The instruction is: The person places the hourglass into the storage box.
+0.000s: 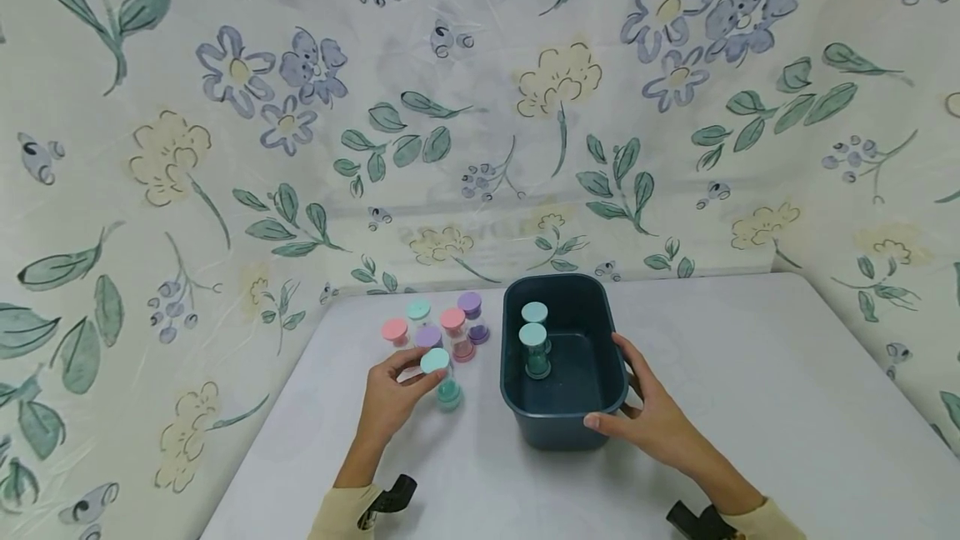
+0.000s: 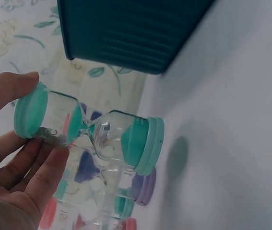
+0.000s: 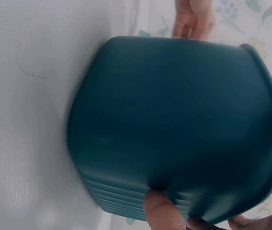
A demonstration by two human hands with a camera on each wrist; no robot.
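My left hand (image 1: 390, 397) pinches a teal-capped hourglass (image 1: 448, 391) by its upper cap, thumb on one side and fingers on the other. The left wrist view shows its clear glass and teal sand, the lower cap (image 2: 151, 146) close over the table. At the right, my right hand (image 1: 660, 423) grips the side of a dark teal bin (image 1: 558, 430), its thumb near the front corner and its fingers at the rim. Inside the bin, at its left side, stand two teal-capped hourglasses, a nearer one (image 1: 535, 348) and a farther one (image 1: 534, 312) partly hidden behind it.
Beyond my left hand, several hourglasses stand in a cluster: pink ones (image 1: 453, 320), purple ones (image 1: 470, 304) and a teal one (image 1: 418, 309). A white cloth covers the table (image 1: 720, 357). Floral fabric (image 1: 480, 123) hangs behind it and at both sides.
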